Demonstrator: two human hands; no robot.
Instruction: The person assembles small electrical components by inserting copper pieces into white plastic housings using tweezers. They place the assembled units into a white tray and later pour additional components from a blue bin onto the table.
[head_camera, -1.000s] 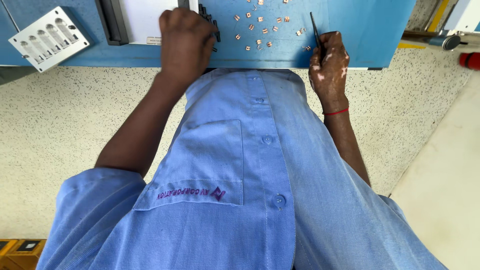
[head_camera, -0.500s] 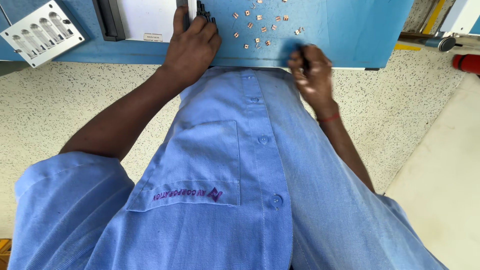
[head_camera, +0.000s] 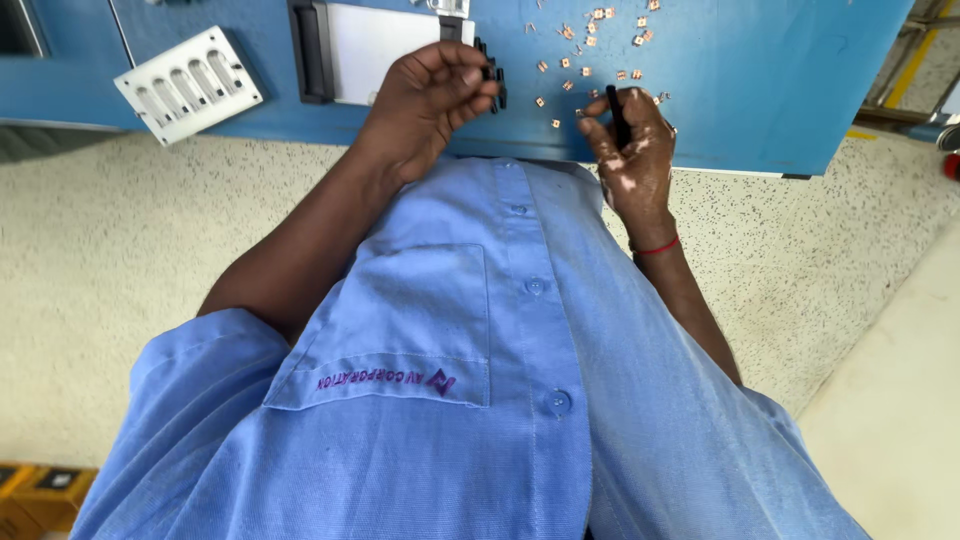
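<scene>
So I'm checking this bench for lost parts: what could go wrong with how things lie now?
1. The small metal clips lie scattered loose on the blue table, some close to its near edge; a brush of the right hand might knock them to the floor.
2. The right hand pinches a thin black tool right among the clips, so a slip could flick one away.
3. The left hand holds a black part by fingertips only; it might drop.

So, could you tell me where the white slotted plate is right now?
In the head view, the white slotted plate lies at upper left on the blue table, left of the black-edged white tray and the left hand.
</scene>
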